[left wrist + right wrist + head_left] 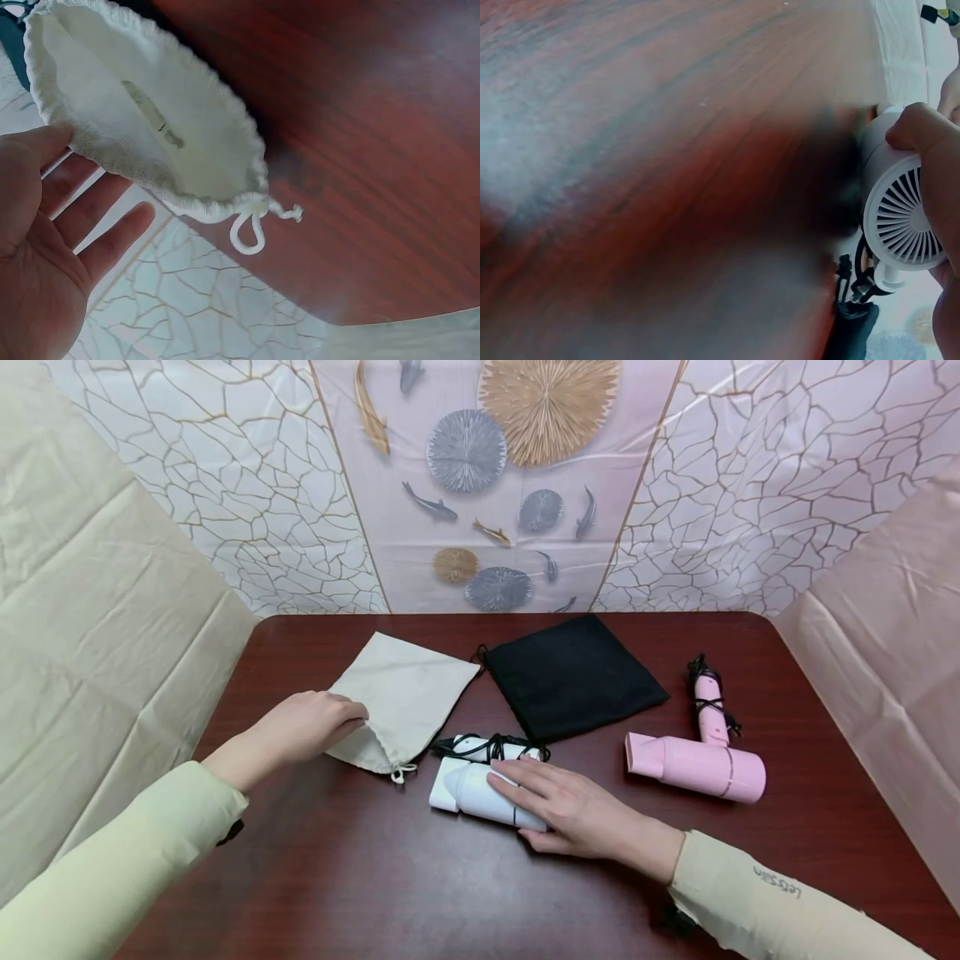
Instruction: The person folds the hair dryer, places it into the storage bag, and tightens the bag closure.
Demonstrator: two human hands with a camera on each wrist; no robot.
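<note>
My left hand [321, 720] pinches the rim of a cream drawstring bag [408, 689] between thumb and fingers. In the left wrist view the bag's mouth [161, 112] gapes wide, with a label inside and a white cord [251, 225] looped at one end. A white hair dryer [480, 792] lies on the table to the right of the bag, its black cord [495, 746] wound about the handle. Over its rear body my right hand [570, 810] is curled, fingers on top and thumb on the near side. The right wrist view shows the dryer's slatted rear grille [904, 217].
A black drawstring bag [573, 677] lies flat at the back, right of the cream one. Farther right is a pink hair dryer [693, 767] with its cord wrapped round the handle. Everything lies on a dark red wooden table [360, 877], with cloth-covered sides left and right.
</note>
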